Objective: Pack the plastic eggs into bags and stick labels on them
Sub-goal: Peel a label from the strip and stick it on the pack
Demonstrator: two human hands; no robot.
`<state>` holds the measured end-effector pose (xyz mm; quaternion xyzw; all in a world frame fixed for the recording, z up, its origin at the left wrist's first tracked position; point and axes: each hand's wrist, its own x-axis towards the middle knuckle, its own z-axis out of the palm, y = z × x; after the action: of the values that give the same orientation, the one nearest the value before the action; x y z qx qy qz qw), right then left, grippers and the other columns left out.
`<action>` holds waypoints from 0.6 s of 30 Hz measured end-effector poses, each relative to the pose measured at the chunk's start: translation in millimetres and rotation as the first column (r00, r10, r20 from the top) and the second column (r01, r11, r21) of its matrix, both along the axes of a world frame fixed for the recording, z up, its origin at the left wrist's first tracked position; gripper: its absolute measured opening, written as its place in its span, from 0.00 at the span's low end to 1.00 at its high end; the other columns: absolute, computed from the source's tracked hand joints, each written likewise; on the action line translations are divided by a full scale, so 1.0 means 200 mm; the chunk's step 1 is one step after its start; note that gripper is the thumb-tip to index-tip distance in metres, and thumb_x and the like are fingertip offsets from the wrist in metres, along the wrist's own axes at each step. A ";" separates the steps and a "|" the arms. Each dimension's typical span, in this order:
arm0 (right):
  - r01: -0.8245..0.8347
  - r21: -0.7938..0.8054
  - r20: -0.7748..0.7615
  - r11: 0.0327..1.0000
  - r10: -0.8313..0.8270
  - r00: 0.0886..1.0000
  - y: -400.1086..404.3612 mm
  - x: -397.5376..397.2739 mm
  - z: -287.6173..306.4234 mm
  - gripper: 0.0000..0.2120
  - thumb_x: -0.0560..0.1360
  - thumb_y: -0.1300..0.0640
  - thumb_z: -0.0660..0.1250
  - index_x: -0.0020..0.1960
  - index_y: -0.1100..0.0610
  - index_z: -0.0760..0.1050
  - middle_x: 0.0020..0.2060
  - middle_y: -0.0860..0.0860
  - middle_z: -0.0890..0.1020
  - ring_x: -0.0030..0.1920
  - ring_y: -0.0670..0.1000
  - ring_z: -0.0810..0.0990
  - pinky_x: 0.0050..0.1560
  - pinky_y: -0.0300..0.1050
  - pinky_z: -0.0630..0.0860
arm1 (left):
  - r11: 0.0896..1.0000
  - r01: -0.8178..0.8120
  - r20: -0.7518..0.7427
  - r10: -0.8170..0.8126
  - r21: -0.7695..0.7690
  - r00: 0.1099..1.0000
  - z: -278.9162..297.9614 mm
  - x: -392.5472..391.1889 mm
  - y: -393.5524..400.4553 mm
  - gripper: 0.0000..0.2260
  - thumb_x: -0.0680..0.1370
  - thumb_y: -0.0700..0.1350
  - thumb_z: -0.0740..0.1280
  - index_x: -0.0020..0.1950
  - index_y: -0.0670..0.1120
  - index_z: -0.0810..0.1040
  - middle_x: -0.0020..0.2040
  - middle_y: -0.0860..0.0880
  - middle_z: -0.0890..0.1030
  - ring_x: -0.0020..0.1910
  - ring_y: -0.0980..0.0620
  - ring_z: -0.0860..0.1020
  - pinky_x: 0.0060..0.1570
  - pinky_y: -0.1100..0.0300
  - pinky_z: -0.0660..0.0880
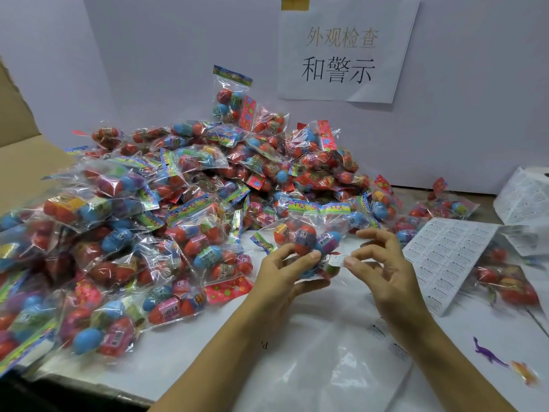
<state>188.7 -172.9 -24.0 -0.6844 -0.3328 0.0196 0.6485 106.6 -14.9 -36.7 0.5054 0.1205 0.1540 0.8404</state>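
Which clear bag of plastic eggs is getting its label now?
The clear bag of plastic eggs gripped in the left hand, off the pile; the right hand pinches a white label against it.

bag in the left hand's fingers: clear plastic film, glossy, crinkled, catching light
eggs inside it, just above the left thumb: smooth hard plastic, red, blue and purple, with a soft sheen
label pinched at the right hand's fingertips: white paper, matt, fine print
label sheet right of the right fingers: matt white paper, printed in rows
pile of bags left of and beyond the left fingers: shiny wrinkled film with glossy printed headers
table cover under both wrists: smooth white, faintly glossy
wall sign: matt paper
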 end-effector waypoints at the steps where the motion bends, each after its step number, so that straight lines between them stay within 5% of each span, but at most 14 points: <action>1: 0.021 0.018 0.007 1.000 -0.021 1.000 0.00 0.00 0.00 0.04 0.71 0.54 0.72 0.38 0.53 0.81 0.56 0.38 0.75 0.57 0.44 0.78 0.51 0.35 0.75 | 1.000 0.006 0.012 -0.006 0.005 1.000 0.00 0.00 0.00 0.12 0.79 0.39 0.72 0.62 0.39 0.81 0.54 0.39 0.86 0.52 0.38 0.86 0.46 0.54 0.83; 7: 0.070 -0.005 0.112 0.998 -0.069 0.991 0.02 -0.01 -0.03 0.07 0.71 0.52 0.71 0.37 0.53 0.77 0.54 0.37 0.74 0.57 0.45 0.77 0.50 0.39 0.76 | 0.998 -0.013 -0.003 0.013 0.057 1.000 -0.02 0.01 0.00 0.11 0.79 0.40 0.72 0.60 0.43 0.80 0.51 0.45 0.87 0.50 0.41 0.86 0.46 0.54 0.84; 11: 0.092 -0.048 0.220 0.995 -0.079 0.972 0.02 -0.02 -0.04 0.11 0.71 0.48 0.74 0.38 0.54 0.77 0.53 0.44 0.77 0.57 0.47 0.78 0.47 0.43 0.75 | 0.995 0.005 0.030 -0.008 0.096 1.000 -0.02 -0.01 0.00 0.20 0.74 0.45 0.78 0.63 0.44 0.79 0.54 0.42 0.86 0.50 0.42 0.86 0.45 0.53 0.83; 18: 0.203 -0.093 0.526 0.975 -0.125 0.841 0.03 -0.03 -0.05 0.06 0.70 0.55 0.78 0.40 0.56 0.84 0.52 0.49 0.76 0.55 0.53 0.76 0.51 0.28 0.70 | 0.993 -0.039 -0.020 0.041 0.114 0.999 -0.05 0.00 0.01 0.19 0.74 0.44 0.78 0.63 0.48 0.77 0.51 0.44 0.87 0.47 0.42 0.87 0.43 0.53 0.83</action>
<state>183.1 -167.8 -35.0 -0.7356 -0.4324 -0.1965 0.4830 107.5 -12.7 -45.9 0.5517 0.1310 0.1718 0.8056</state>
